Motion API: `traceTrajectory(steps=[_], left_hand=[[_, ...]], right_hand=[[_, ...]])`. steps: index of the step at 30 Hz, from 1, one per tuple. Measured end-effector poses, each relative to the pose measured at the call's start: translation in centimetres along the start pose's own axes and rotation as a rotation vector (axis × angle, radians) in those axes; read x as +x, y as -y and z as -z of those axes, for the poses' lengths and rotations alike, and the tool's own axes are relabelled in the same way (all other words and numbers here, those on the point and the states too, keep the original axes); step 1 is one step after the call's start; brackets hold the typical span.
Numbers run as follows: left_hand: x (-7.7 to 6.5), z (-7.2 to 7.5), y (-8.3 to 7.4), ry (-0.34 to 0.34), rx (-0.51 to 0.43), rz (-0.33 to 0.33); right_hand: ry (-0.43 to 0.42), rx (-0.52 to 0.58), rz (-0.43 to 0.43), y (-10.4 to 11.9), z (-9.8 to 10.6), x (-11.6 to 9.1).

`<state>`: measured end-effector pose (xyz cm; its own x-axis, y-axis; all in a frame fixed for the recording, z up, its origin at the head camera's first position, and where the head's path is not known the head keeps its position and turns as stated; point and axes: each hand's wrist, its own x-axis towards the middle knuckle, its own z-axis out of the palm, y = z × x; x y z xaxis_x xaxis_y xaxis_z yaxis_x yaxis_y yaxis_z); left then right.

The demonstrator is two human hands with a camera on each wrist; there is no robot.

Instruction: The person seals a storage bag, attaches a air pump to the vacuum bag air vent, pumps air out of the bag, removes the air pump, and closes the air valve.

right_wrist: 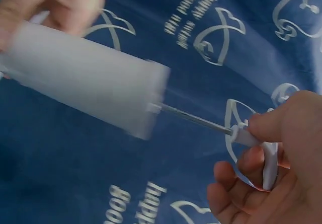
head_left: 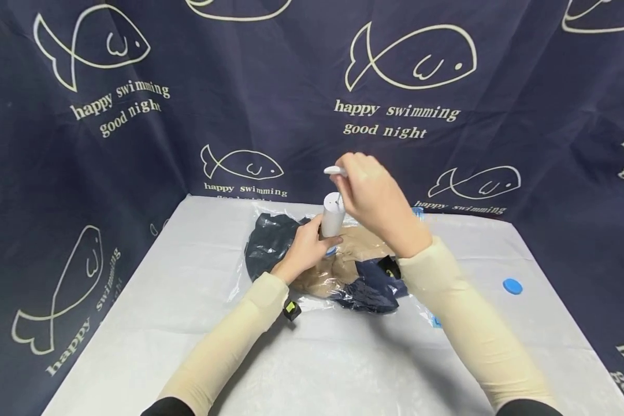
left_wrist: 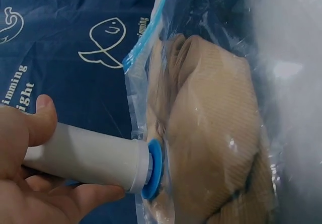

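My left hand [head_left: 307, 245] grips the white barrel of a hand vacuum pump [head_left: 333, 215] from the side. The pump's lower end meets the blue valve [left_wrist: 155, 168] of a clear storage bag [left_wrist: 211, 123]. My right hand [head_left: 371, 193] holds the pump's white handle [right_wrist: 270, 166] above the barrel. A thin metal rod [right_wrist: 193, 118] shows between handle and barrel, so the plunger is drawn out. Inside the bag lie folded tan ribbed clothes [left_wrist: 216, 108], along with a dark garment [head_left: 270, 242] and a navy one [head_left: 366, 289].
A round blue cap [head_left: 512, 286] lies on the white table [head_left: 478, 358] at the right. A small black item with a yellow-green mark [head_left: 292, 309] is by the left wrist. Dark blue cloth with fish drawings [head_left: 301, 104] hangs behind and beside the table.
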<state>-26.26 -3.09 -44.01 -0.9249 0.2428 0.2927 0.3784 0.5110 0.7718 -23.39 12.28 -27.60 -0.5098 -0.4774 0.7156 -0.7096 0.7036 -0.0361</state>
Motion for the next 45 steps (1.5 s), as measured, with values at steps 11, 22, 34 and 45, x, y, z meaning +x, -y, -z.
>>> traceTrajectory(steps=[11,22,34,45], left_hand=[[-0.3,0.2,-0.4,-0.021,-0.005,-0.008],[-0.4,0.4,-0.6,-0.013,-0.025,-0.026],[0.1,0.5,-1.0,-0.022,-0.013,-0.036],[-0.5,0.0,-0.8,-0.004,0.006,-0.005]], right_hand=[[0.119,-0.022,-0.011,-0.2,-2.8,-1.9],[0.118,-0.024,-0.016,-0.1,-2.6,-1.8],[0.039,-0.005,0.033,-0.4,-0.9,-0.5],[-0.233,0.036,0.081,0.0,2.9,1.4]])
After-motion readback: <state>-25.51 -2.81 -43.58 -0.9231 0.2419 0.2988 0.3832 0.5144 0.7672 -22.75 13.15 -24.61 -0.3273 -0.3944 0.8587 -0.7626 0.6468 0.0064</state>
